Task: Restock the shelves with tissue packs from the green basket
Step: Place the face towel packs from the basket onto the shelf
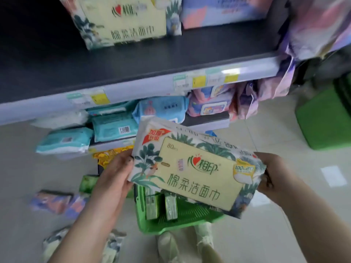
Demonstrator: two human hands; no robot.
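- While my left hand and right hand hold the tissue pack by its ends, fingers curled round the edges, just above the green basket, I'd keep it level and seat it beside its twin on the dark shelf above the basket.
- Fingertips behind the pack are hidden; the basket's smaller packs are blurred.

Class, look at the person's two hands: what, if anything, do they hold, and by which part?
Both hold one soft plastic tissue pack with a cream label and green leaf print: left hand grips its left end, right hand its right end.
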